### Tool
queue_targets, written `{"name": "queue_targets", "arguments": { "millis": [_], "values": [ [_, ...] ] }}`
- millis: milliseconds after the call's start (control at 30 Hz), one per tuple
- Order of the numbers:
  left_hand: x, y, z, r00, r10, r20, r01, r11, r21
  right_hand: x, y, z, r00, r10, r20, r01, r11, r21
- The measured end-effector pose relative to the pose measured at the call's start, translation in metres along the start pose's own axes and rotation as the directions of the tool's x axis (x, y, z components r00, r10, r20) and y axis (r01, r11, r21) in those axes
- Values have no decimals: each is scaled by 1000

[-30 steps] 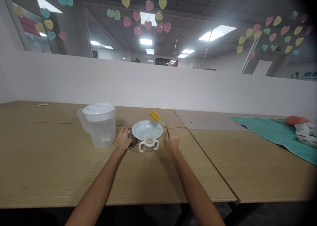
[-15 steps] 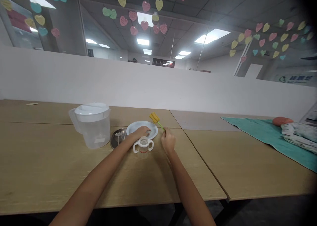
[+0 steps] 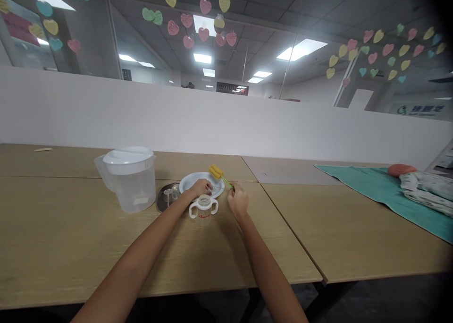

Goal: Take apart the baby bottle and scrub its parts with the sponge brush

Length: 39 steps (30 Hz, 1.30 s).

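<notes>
My right hand (image 3: 238,200) is closed around the green handle of a sponge bottle brush (image 3: 216,172), its yellow head tilted up and left over the far rim of the plate. Over the white plate (image 3: 187,181) my left hand (image 3: 201,188) curls its fingers around something small and pale that I cannot make out. A clear baby bottle (image 3: 204,214) with two white side handles stands uncapped just in front of the plate. Left of it, small clear parts (image 3: 175,191) rest on a round metal tray (image 3: 161,203), partly behind my left forearm.
A lidded clear plastic pitcher (image 3: 132,183) stands to the left on the wooden table (image 3: 71,238). Far right, a teal towel (image 3: 368,183) bears a folded patterned cloth (image 3: 428,186) and an orange rounded item (image 3: 401,170). A white wall (image 3: 226,120) rises behind the table.
The brush head has dropped lower and moved slightly left, nearer the plate. My left fingers have curled in more over the plate. The bottle stays where it was.
</notes>
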<state>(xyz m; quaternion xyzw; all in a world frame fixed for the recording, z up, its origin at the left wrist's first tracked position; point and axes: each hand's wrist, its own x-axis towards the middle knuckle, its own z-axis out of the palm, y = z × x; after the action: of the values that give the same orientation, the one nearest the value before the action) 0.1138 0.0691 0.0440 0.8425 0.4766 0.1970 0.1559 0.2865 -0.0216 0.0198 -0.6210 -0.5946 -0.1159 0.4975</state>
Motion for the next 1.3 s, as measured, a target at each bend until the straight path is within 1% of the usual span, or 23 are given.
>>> {"name": "queue_targets", "arguments": {
  "millis": [167,300,400,567,700,900,967,1033,1167,1233,1300],
  "values": [
    [2,3,1,999,-31,-34,31,1000,-4,-1,-5,0,984,64,169,-65,998,1],
    [0,6,-4,997,-22,-74,21,1000,-3,-1,-7,-1,965,135,227,-136,991,-13],
    [-1,6,-8,995,-24,-97,24,1000,0,-1,-9,-1,944,188,270,-180,982,-55],
    [-2,1,-9,996,-13,-94,9,999,-43,-2,-10,-1,910,210,358,-168,975,-145],
    [-2,-2,-9,992,2,-123,-16,994,-112,-2,-13,-3,902,200,382,-140,974,-179],
    [-1,-3,-15,977,18,-214,-71,967,-244,-2,-15,-5,910,193,367,-139,976,-170],
    [-2,-3,-18,962,-13,-271,-71,952,-297,-2,-15,-6,914,194,357,-148,977,-154],
    [-5,-4,-21,936,-60,-346,-71,933,-354,-1,-15,-6,917,194,347,-159,979,-128],
    [-26,-7,-32,855,-170,-489,-92,880,-466,-1,-14,-8,936,186,298,-186,982,-27],
    [-40,-8,-38,817,-211,-537,-114,853,-510,-1,-14,-8,960,107,257,-126,990,60],
    [-53,-7,-42,792,-243,-560,-153,809,-568,-3,-14,-9,979,-31,202,3,991,136]
  ]
}}
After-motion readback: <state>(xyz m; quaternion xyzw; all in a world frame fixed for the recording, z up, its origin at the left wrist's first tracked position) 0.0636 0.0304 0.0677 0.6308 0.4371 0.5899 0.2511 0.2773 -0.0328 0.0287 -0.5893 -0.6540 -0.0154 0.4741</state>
